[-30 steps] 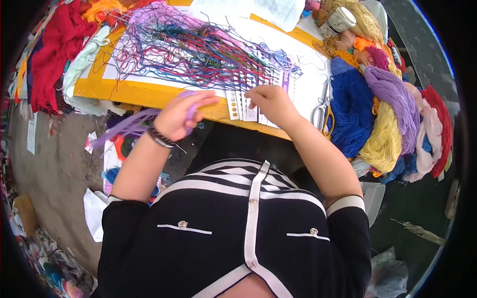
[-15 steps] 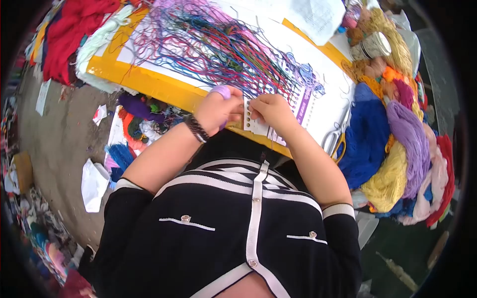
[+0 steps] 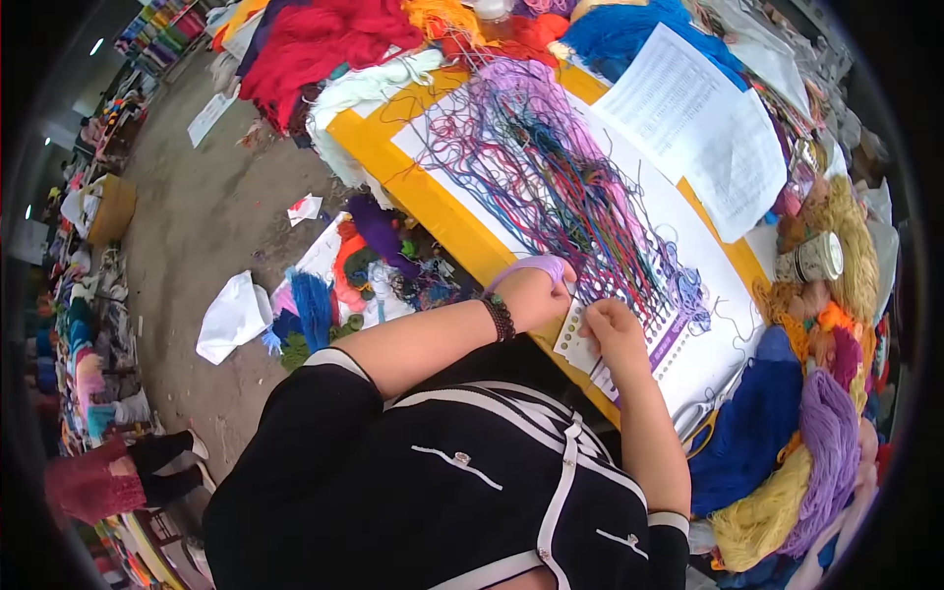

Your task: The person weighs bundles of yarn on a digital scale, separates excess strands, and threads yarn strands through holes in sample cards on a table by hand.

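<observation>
My left hand (image 3: pixel 534 298) is closed at the table's front edge, with lilac yarn (image 3: pixel 539 265) looped over its fingers. Beside it, my right hand (image 3: pixel 618 334) pinches a white card with punched holes (image 3: pixel 573 335). The fingertips of both hands are near the card's upper end. A purple and white printed card (image 3: pixel 669 339) lies just right of my right hand. Beyond the hands, many coloured threads (image 3: pixel 590 197) spread in a tangle over white paper, their ends reaching the cards.
The yellow-edged table (image 3: pixel 433 202) bears printed sheets (image 3: pixel 698 128), scissors (image 3: pixel 706 425), a white cup (image 3: pixel 816 258) and blue yarn (image 3: pixel 752 433). Red yarn (image 3: pixel 320 54) is heaped at the far left. A white bag (image 3: pixel 234 317) lies on the floor. Another person's legs (image 3: pixel 172 467) show lower left.
The view has turned, so the table appears slanted. My left hand has come in beside my right hand, carrying the lilac yarn. My right hand has taken hold of a white card.
</observation>
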`<act>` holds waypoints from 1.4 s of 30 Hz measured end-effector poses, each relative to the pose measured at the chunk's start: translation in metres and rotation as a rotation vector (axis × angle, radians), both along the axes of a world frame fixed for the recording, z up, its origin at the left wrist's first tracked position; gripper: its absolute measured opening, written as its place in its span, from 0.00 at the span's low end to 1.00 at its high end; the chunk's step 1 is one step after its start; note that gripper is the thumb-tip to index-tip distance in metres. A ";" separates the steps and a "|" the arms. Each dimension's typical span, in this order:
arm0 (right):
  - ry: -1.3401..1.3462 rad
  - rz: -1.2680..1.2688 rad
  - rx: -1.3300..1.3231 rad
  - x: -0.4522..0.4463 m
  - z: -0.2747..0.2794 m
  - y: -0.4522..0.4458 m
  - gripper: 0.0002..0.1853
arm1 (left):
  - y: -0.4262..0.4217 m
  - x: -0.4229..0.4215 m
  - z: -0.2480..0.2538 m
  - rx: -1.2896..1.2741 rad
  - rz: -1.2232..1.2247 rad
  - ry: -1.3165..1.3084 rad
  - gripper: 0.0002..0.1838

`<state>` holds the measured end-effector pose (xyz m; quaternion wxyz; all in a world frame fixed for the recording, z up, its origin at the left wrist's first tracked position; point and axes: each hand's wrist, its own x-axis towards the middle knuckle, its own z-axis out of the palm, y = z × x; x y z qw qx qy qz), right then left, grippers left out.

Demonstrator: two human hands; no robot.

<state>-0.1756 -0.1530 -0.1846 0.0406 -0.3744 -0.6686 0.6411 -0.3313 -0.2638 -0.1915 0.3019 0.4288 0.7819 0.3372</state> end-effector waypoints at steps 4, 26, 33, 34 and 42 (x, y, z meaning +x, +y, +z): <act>0.015 -0.042 -0.007 0.002 -0.003 -0.002 0.08 | 0.000 0.002 0.000 0.287 0.083 -0.894 0.16; 0.046 0.019 0.034 0.005 -0.011 -0.007 0.09 | -0.063 -0.161 0.054 0.882 0.604 -0.811 0.10; 0.388 -0.020 0.202 -0.002 0.057 -0.045 0.08 | -0.067 -0.003 0.061 0.366 -0.045 -1.108 0.20; 0.465 0.041 0.329 -0.003 0.064 -0.051 0.08 | -0.065 0.006 0.062 0.417 -0.056 -1.223 0.22; 0.363 -0.004 -0.178 0.001 0.070 -0.063 0.07 | -0.060 0.029 0.056 0.386 -0.156 -1.051 0.27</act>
